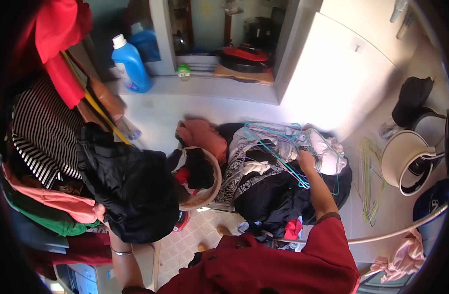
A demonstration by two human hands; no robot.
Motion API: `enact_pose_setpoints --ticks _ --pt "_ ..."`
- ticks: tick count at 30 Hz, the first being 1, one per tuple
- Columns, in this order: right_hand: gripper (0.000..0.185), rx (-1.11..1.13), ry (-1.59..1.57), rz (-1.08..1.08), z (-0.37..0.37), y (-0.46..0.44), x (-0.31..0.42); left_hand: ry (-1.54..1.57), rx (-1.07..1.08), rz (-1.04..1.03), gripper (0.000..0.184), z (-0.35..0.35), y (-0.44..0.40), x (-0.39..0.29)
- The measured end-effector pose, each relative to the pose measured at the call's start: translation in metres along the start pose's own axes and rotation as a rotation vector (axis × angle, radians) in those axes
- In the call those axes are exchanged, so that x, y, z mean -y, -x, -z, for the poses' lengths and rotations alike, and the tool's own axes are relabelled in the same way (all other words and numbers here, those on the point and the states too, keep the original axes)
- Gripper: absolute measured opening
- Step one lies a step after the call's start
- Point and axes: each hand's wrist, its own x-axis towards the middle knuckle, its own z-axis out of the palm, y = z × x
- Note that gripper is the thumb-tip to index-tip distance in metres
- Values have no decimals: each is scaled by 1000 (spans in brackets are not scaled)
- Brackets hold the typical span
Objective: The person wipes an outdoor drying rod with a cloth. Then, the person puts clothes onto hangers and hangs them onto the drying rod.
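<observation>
The right hand (306, 160) has its grip closed on teal hangers (304, 184) over the clothes pile (263, 203). The left hand (100, 212) meets the black garment (138, 191), grip state unclear; tiled floor (187, 245) opens between both arms.

The windowsill (205, 91) carries a blue bottle (131, 68) and a green-lidded jar (184, 72); a round basket (216, 182) holds dark and red clothes (200, 169).

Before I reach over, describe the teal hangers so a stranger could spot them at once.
Start at the window, then drop down and right to the clothes heap. The teal hangers lie on top of it, at the right hand. Their blue-green colour sets them apart from the yellow-green hangers farther right.
</observation>
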Motion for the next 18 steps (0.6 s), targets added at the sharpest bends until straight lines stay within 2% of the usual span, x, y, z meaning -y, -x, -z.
enact_pose_setpoints --ticks 3,4,5,6,7,8,9,10,13,14,16,18 --pt "19 1 86 -53 3 -11 3 -129 -3 -157 49 61 1 -17" --pt "21 -47 90 40 3 -11 0 -188 -25 -228 48 72 15 -34" --pt "22 -156 -40 88 -1 -11 -9 -270 -83 -229 47 41 32 -31" --pt "24 -259 -163 150 -6 -12 -17 -175 -17 -143 50 8 35 -30" --pt "24 -266 -362 166 15 -3 -6 -163 -93 -106 53 -4 43 -30" --pt "19 -412 -307 133 24 4 -1 -109 -99 -28 57 12 50 -29" --pt "18 -452 -456 153 18 -1 -12 -94 -104 19 58 10 55 -30" --pt "18 -468 -654 120 13 -4 -18 -77 -129 5 60 1 59 -27" --pt "15 -398 -769 174 33 -3 -17 -55 -145 43 62 18 75 -28" --pt "13 -463 -873 282 34 -7 -11 -54 -150 42 62 16 81 -28" --pt "7 -323 -1274 217 63 5 17 -175 -175 35 64 22 94 -31" --pt "5 -320 -1429 289 99 22 64 -212 -179 48 73 23 108 -32"
